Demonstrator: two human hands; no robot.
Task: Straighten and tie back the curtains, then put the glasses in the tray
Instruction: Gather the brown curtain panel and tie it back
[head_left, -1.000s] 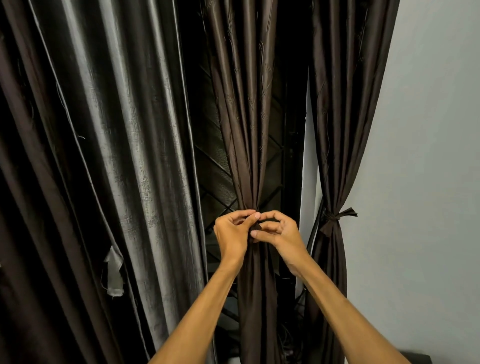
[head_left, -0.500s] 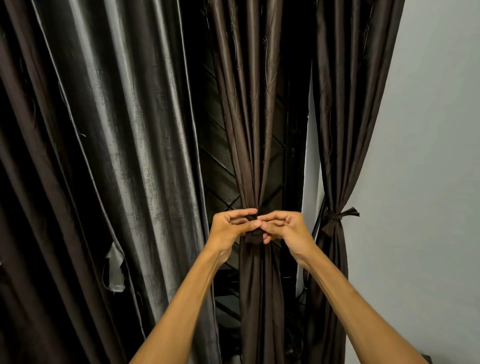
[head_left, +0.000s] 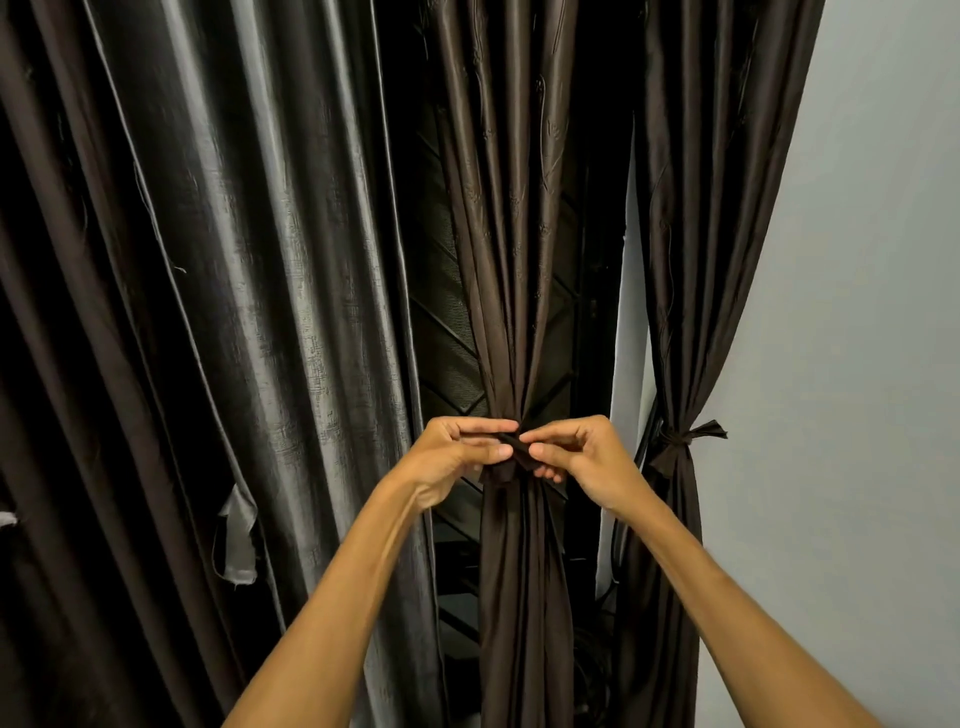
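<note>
Both forearms enter from the lower edge and rise to meet at the gathered waist of the middle curtain (head_left: 514, 260), wrists roughly level.

We note the left hand (head_left: 457, 457) with its fingers curled, thumb and forefinger pinching the dark tie band (head_left: 511, 451) from the left. The right hand (head_left: 587, 462) is curled likewise and pinches the same band from the right. The fingertips of the two hands nearly touch.

The middle curtain hangs between a silvery-grey curtain (head_left: 260, 312) on the left and the right curtain (head_left: 685, 260). The right curtain is beside the wall (head_left: 857, 364) and is cinched by a knotted tie (head_left: 680, 439).

We cannot tell whether the band is knotted: the hands cover it and it is dark on dark cloth. The elbows are cut off. The diagonal bars (head_left: 447, 338) behind the curtain are dim.
</note>
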